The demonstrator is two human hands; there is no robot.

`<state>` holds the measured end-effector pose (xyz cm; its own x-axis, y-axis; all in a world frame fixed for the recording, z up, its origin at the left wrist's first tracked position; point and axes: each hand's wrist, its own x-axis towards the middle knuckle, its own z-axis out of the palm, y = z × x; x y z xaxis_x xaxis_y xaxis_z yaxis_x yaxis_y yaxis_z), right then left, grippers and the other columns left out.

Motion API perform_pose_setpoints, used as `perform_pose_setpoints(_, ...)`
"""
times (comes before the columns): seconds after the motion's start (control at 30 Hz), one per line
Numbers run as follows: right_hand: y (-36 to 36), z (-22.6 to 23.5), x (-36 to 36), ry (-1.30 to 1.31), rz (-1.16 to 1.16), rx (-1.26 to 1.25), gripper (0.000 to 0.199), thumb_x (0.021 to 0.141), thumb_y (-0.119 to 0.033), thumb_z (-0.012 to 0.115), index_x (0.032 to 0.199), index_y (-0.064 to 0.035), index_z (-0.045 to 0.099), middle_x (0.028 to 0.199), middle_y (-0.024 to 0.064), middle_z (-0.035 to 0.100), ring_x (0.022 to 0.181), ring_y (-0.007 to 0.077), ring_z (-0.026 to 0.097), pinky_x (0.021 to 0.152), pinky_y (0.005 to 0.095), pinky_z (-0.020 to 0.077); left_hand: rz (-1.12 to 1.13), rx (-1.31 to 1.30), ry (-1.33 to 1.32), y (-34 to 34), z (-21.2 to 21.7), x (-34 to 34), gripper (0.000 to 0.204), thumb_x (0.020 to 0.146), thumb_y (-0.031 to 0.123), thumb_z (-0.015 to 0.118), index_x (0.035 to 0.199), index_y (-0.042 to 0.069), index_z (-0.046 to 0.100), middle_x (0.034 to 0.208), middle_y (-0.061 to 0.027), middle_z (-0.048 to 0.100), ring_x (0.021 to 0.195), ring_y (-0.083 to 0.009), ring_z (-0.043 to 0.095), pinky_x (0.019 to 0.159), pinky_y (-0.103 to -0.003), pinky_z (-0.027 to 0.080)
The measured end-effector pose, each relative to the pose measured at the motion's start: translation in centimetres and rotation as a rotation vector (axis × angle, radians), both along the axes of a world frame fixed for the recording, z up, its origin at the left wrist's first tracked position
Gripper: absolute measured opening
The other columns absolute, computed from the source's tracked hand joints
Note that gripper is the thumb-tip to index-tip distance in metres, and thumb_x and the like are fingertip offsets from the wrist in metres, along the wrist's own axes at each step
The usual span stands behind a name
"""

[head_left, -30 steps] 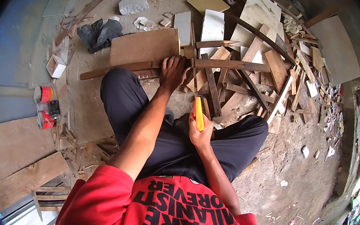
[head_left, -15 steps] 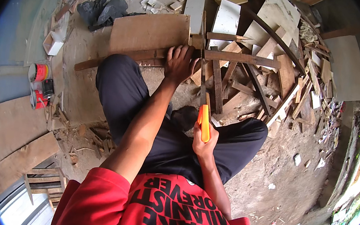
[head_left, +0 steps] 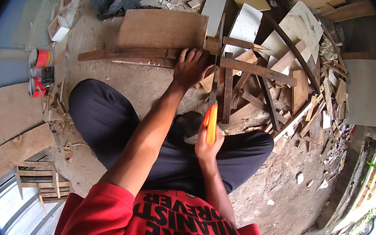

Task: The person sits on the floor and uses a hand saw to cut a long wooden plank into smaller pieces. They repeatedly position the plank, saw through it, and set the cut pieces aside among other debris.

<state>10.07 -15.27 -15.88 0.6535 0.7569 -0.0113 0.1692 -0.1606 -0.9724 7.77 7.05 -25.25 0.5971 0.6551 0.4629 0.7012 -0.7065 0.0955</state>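
A long, narrow wooden plank (head_left: 148, 56) lies crosswise in front of my folded legs. My left hand (head_left: 189, 70) presses down on it with fingers over its far edge, left of the saw. In my right hand (head_left: 206, 148) is the orange handle of a handsaw (head_left: 212, 122), fingers wrapped round it. The saw's long, dark blade points away from me and crosses the plank just right of my left hand. How deep the teeth sit in the wood cannot be seen. Under the plank's left part is a wide brown wooden board (head_left: 163, 30).
Wood offcuts (head_left: 245, 103) pile up to the right, with white panels (head_left: 242, 26) behind them. A black plastic bag (head_left: 115, 1) lies at the far left. Red-labelled cans (head_left: 41, 59) stand by the left wall. A small slatted wooden frame (head_left: 44, 180) sits at the lower left.
My left knee has swung outward and back, away from the plank. The saw has slid a little forward across the plank. My left hand keeps its place on the wood.
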Motion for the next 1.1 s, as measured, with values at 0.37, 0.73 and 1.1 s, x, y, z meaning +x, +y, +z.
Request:
perform_pose_setpoints(0.37,4.2,0.7,1.3,0.009,-0.040,-0.017,0.019,0.088,-0.008,0.058,0.073,0.0019,0.052,0.055,0.0053,0.048,0.051,0.0099,0.043,0.047,0.0314,0.0368,-0.020,0.052,-0.105,0.0,-0.1,0.1,0.045,0.090,0.044,0.063,0.122,0.013,0.058,0.116,-0.0024,0.059,0.113,-0.0204,0.054,0.103,-0.043,0.036)
perform_pose_setpoints(0.73,-5.1,0.3,-2.0,0.014,-0.077,-0.095,0.019,0.084,-0.009,0.054,0.085,0.0068,0.064,0.060,0.0033,0.056,0.057,0.0083,0.054,0.053,0.0260,0.0425,-0.052,0.010,-0.090,0.0,-0.4,0.0,0.046,0.095,0.045,0.055,0.128,0.014,0.055,0.122,-0.0033,0.057,0.118,-0.0204,0.052,0.107,-0.043,0.033)
perform_pose_setpoints(1.1,-8.3,-1.0,-4.6,0.088,-0.035,-0.071,0.011,0.084,-0.004,0.056,0.084,0.0054,0.061,0.059,0.0058,0.054,0.052,0.0094,0.050,0.050,0.0275,0.0406,-0.055,-0.091,-0.042,-0.1,-0.6,-0.1,0.048,0.098,0.047,0.049,0.131,0.011,0.053,0.129,-0.0054,0.055,0.124,-0.0236,0.049,0.111,-0.046,0.029)
